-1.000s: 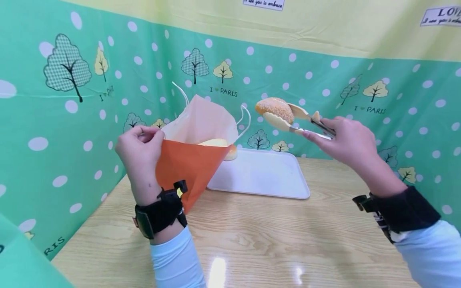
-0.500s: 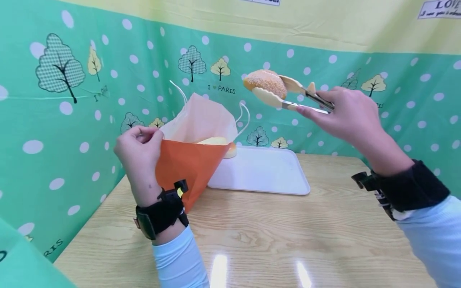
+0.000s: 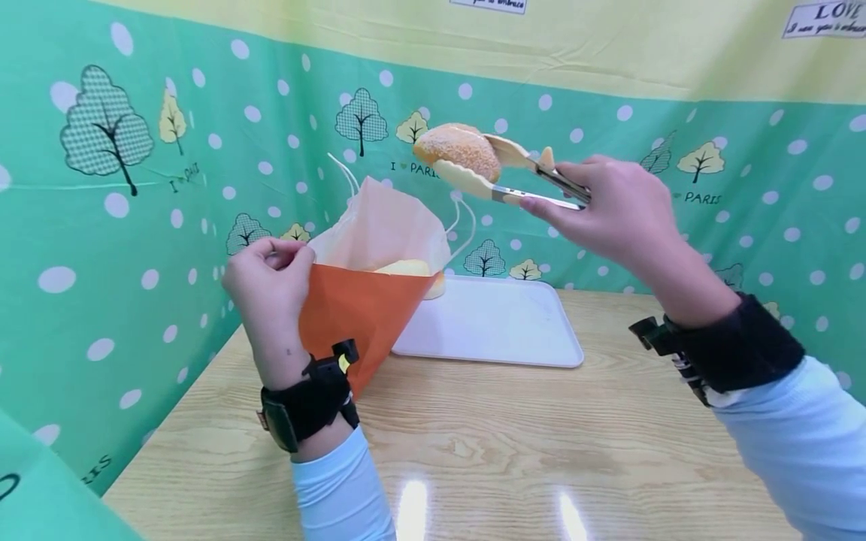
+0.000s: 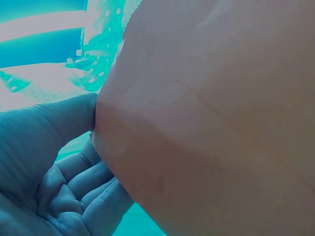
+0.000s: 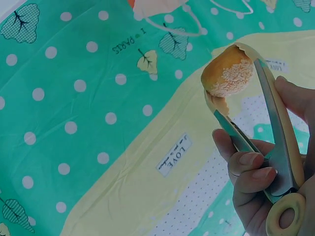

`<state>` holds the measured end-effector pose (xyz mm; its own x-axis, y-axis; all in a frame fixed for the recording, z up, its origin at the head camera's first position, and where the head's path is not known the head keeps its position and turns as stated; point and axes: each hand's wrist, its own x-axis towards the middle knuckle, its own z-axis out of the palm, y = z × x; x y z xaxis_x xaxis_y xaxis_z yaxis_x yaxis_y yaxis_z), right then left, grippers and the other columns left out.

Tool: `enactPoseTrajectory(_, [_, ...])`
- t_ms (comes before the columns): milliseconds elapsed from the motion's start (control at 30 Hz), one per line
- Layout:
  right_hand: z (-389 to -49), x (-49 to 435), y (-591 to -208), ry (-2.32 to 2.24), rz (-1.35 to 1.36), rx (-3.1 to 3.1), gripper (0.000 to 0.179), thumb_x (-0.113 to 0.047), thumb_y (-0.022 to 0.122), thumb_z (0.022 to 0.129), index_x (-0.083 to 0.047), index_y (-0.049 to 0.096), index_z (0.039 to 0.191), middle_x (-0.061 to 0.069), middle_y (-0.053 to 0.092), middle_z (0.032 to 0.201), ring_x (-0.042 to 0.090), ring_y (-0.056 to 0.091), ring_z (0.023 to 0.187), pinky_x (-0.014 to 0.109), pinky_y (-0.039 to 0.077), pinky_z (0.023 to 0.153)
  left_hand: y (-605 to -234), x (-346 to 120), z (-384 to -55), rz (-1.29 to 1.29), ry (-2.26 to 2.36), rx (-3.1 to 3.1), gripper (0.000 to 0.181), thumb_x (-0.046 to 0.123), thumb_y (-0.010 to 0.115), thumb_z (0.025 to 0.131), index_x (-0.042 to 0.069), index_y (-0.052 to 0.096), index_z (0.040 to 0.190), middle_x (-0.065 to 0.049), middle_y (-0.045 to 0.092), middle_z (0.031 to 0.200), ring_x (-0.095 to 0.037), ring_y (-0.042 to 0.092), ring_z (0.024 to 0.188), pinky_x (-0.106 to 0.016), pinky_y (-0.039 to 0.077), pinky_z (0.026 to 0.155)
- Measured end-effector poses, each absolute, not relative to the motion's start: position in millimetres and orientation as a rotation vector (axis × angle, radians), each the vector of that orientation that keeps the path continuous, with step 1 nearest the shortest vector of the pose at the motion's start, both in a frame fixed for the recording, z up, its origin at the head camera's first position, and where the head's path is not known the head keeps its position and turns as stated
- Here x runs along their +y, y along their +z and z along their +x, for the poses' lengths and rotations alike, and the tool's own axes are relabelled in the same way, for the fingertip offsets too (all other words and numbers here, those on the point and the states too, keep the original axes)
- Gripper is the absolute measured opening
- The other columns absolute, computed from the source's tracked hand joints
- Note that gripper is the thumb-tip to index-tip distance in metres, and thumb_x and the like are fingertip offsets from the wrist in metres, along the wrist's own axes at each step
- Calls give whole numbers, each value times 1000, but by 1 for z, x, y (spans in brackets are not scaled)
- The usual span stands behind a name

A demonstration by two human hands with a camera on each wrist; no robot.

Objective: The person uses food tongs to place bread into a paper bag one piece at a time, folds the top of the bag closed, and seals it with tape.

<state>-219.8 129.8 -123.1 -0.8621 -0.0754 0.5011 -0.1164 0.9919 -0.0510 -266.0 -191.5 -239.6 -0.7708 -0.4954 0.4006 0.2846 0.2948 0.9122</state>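
My left hand [image 3: 271, 282] pinches the left edge of an orange paper bag [image 3: 358, 304], whose pale inside and white string handles show at its mouth. Inside the mouth a pale yellow bread piece [image 3: 406, 267] is partly visible. Up and to the right, my right hand [image 3: 625, 207] grips tongs [image 3: 534, 197] with cream tips. Between those tips sits a bread roll [image 3: 460, 146] with a sprinkled top, raised above the bag's right side. In the right wrist view the roll [image 5: 229, 71] is clamped by both tips. The left wrist view has the thumb against the bag [image 4: 206, 123].
A white tray [image 3: 501, 323] lies on the wooden table [image 3: 473, 428] behind and right of the bag. A golden bun [image 3: 435, 285] at the tray's left end is partly hidden by the bag. A green patterned cloth [image 3: 575, 135] hangs behind and at left.
My right hand rises, then moves left with the tongs and roll, which come from the bag's right to above its right handle. The left hand and bag stay nearly in place.
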Motion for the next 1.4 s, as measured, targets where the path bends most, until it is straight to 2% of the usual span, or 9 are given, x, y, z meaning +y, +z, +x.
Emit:
enactPoseTrajectory(200, [-224, 115, -132, 61, 229, -2605, 75, -75, 43, 78, -25, 50, 135, 3, 60, 94, 23, 49, 70, 34, 35, 50, -240, -190, -266, 190, -1542, -1920, 22, 27, 65, 84, 6, 70, 90, -6, 70, 94, -10, 67, 84, -24, 51, 82])
enactPoseTrajectory(367, [-231, 105, -145, 32, 317, -2574, 72, -69, 48, 80, -20, 55, 131, 2, 62, 97, 20, 51, 68, 33, 36, 48, -241, -190, -267, 191, -1543, -1912, 22, 27, 65, 84, 7, 71, 90, -5, 70, 94, -9, 67, 83, -23, 51, 81])
enactPoseTrajectory(533, [-240, 95, -160, -1, 376, -2559, 66, -65, 55, 79, -22, 58, 129, -2, 58, 85, 18, 49, 61, 32, 35, 43, -242, -190, -269, 177, -1542, -1894, 20, 25, 65, 83, 7, 71, 89, -5, 71, 91, -7, 66, 79, -23, 52, 78])
enactPoseTrajectory(833, [-247, 78, -177, 4, 429, -2602, 63, -63, 60, 77, -26, 59, 127, -4, 60, 88, 15, 51, 64, 31, 37, 44, -242, -192, -269, 188, -1566, -1896, 21, 26, 66, 84, 6, 71, 92, -5, 70, 95, -9, 67, 84, -23, 51, 81])
enactPoseTrajectory(1000, [-251, 71, -182, 1, 464, -2603, 61, -62, 60, 77, -27, 59, 126, -4, 56, 77, 15, 48, 60, 31, 35, 42, -242, -192, -268, 200, -1578, -1905, 22, 27, 66, 84, 8, 71, 92, -5, 70, 97, -9, 67, 86, -24, 51, 82])
enactPoseTrajectory(1267, [-255, 68, -184, 48, 455, -2609, 72, -65, 61, 75, -21, 55, 131, -2, 53, 80, 16, 48, 62, 30, 36, 44, -243, -194, -267, 214, -1600, -1903, 20, 25, 65, 84, 8, 71, 94, -5, 69, 97, -9, 66, 87, -23, 51, 82])
enactPoseTrajectory(1400, [-256, 68, -184, 58, 449, -2618, 73, -66, 60, 74, -22, 54, 132, -3, 53, 80, 16, 47, 63, 30, 35, 44, -243, -196, -268, 216, -1604, -1900, 20, 25, 65, 84, 9, 71, 94, -4, 70, 97, -9, 66, 88, -24, 51, 82])
